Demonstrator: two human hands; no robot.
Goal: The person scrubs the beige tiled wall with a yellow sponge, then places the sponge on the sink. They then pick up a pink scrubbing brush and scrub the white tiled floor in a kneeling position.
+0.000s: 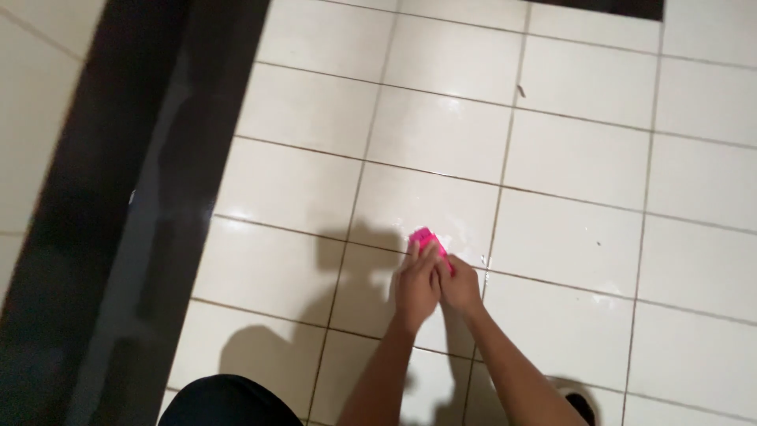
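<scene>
Pink scrubbing pad is lying on the white tiled floor, near a grout line, with a dark strip running along the left. Left hand is pressing on it with fingers closed over it, and right hand is gripping its right side, touching the left hand.

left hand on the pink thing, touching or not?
Touching. The head view shows the left hand with its fingers laid over the pink thing on the floor; the right hand presses beside it.
</scene>
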